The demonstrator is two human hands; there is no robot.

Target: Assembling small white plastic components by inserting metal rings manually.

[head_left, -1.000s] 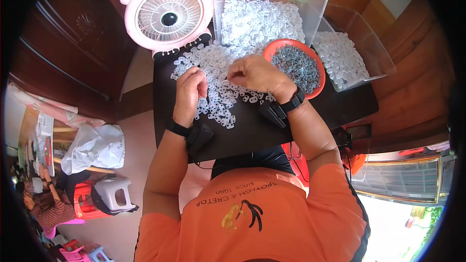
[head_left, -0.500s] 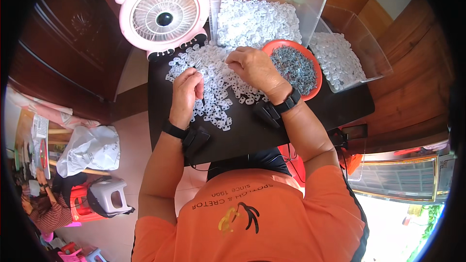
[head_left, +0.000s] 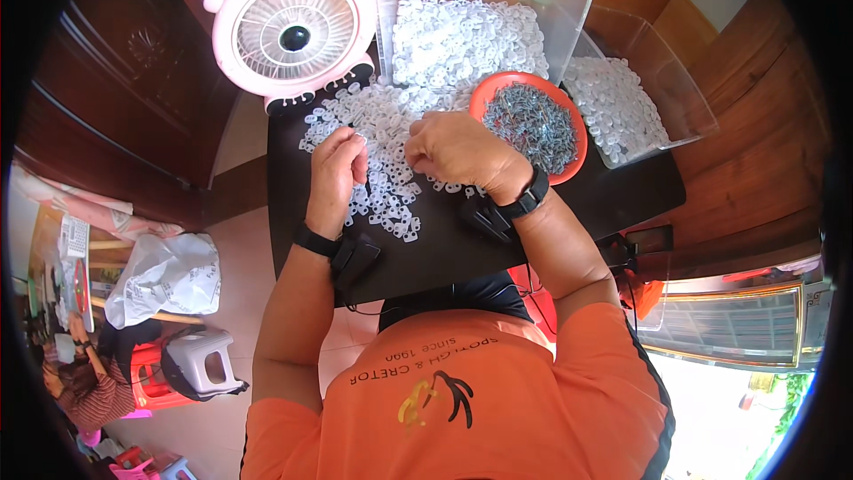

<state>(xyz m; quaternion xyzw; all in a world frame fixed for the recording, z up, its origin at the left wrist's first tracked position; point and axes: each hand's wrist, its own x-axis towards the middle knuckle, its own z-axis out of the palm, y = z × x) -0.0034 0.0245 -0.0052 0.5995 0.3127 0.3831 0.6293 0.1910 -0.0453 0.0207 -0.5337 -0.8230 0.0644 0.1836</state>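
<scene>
My left hand [head_left: 336, 169] is closed in a pinch at the left of a heap of small white plastic pieces with holes [head_left: 342, 111]. A tiny light bit shows at its fingertips, too small to name. To its right, my right hand [head_left: 466, 153] is held over the heap with its fingers curled down and together. What those fingers hold, if anything, is hidden beneath the hand. Close beside the right hand stands an orange bowl [head_left: 582, 149], full of thin grey metal pins or nails [head_left: 531, 127].
A clear plastic bin [head_left: 569, 31] on its side spills white pieces onto the dark table [head_left: 409, 267]. Another clear bin [head_left: 689, 120] of white pieces stands at right. A pink fan [head_left: 293, 80] is at back left. A person [head_left: 98, 387] sits at far left near a grey stool [head_left: 209, 360].
My right hand has drawn down toward me, its fingers now turned down onto the pieces. My left hand has shifted slightly; the metal glint above its fingertips no longer shows.
</scene>
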